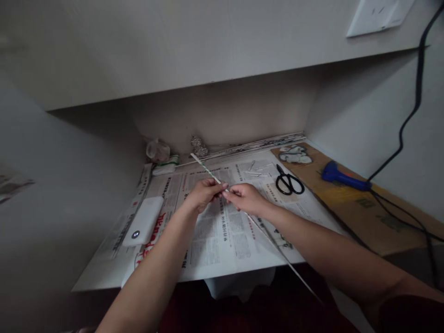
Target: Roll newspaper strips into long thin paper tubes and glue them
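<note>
A thin rolled-paper stick, pale with green marks near its far end, runs slantwise through both hands. My left hand pinches it around the middle of the newspaper-covered table. Right beside it, my right hand is closed on the same stick, thumb and fingertips nearly meeting those of the left. Past my right hand, a long thin strip trails under the right forearm and over the front edge. Whether it is one piece with the part in my fingers, I cannot tell.
Black-handled scissors lie to the right, near small paper scraps. A blue glue gun with a black cord rests on cardboard. A white power bank lies left. Several long paper sticks line the back.
</note>
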Available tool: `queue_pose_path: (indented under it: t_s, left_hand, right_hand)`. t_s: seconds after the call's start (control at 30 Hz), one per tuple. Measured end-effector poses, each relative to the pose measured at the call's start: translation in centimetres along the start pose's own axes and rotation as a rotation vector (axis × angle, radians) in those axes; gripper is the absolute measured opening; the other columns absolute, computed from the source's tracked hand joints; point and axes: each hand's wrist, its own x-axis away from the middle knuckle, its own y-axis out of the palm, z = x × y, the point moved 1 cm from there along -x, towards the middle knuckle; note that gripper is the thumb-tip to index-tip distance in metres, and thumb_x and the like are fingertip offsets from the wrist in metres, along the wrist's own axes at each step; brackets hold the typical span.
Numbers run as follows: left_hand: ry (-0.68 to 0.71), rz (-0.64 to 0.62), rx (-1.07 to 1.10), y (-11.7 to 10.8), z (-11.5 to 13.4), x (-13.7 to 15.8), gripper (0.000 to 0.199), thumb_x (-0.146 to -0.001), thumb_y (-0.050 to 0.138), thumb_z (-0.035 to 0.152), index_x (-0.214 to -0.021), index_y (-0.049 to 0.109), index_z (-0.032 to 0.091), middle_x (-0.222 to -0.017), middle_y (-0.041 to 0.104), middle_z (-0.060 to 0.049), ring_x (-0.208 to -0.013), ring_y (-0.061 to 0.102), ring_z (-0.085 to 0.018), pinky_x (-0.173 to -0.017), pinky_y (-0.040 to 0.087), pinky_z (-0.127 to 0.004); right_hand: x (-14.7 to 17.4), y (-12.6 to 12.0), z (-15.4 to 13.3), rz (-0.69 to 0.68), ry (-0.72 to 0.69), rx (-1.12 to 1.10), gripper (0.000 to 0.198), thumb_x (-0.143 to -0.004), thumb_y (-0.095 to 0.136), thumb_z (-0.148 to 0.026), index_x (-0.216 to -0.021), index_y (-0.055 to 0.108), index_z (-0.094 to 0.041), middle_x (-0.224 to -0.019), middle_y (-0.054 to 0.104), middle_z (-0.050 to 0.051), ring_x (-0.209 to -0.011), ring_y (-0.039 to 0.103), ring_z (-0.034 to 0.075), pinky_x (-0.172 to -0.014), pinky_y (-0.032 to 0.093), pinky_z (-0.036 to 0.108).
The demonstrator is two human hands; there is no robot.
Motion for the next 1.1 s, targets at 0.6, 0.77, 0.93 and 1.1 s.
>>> queue_pose_path:
  t_s: [0.6, 0.77, 0.93, 1.1]
  left_hand:
    - [-0.041, -0.249, 0.274, -2.0, -1.3, -0.9, 0.028, -0.062, 0.079, 0.030, -0.077, 0.066, 0.010, -0.061, 0.059, -0.001, -0.050, 0.050, -0.005, -0.048, 0.038, -0.017]
    - [-0.052, -0.233, 0.231, -2.0, -1.7, -0.9, 0.028, -0.064, 0.078, 0.029, -0.080, 0.065, 0.010, -0.063, 0.061, -0.002, -0.050, 0.052, -0.006, -0.047, 0.039, -0.016]
    - [-0.066, -0.216, 0.223, -2.0, -1.9, -1.0, 0.026, -0.064, 0.078, 0.027, -0.078, 0.065, 0.010, -0.062, 0.061, -0.001, -0.048, 0.051, -0.004, -0.046, 0.039, -0.015]
    - [-0.077, -0.207, 0.289, -2.2, -1.6, -0.8, 0.027, -0.064, 0.078, 0.029, -0.078, 0.066, 0.010, -0.062, 0.060, 0.000, -0.047, 0.050, -0.003, -0.045, 0.039, -0.014]
  right_hand:
    - [0.3, 1.2, -0.3, -0.310, 0.324, -0.739, 0.038, -0.088, 0.039, -0.055, -0.079, 0.049, -0.019, -0.041, 0.037, -0.008, -0.030, 0.029, 0.007, -0.033, 0.025, 0.021]
    - [0.5, 1.0, -0.4, -0.101, 0.156, -0.338, 0.036, -0.083, 0.052, -0.053, -0.076, 0.054, -0.018, -0.047, 0.045, -0.005, -0.040, 0.038, 0.007, -0.038, 0.027, 0.020]
    - [0.6, 1.1, -0.3, -0.196, 0.183, -0.396, 0.036, -0.088, 0.044, -0.051, -0.071, 0.049, -0.019, -0.043, 0.038, -0.007, -0.036, 0.032, 0.007, -0.037, 0.026, 0.020]
    - [0.7, 1.1, -0.7, -0.444, 0.276, -0.789, 0.037, -0.090, 0.035, -0.054, -0.075, 0.041, -0.021, -0.039, 0.032, -0.009, -0.031, 0.033, 0.009, -0.035, 0.028, 0.020]
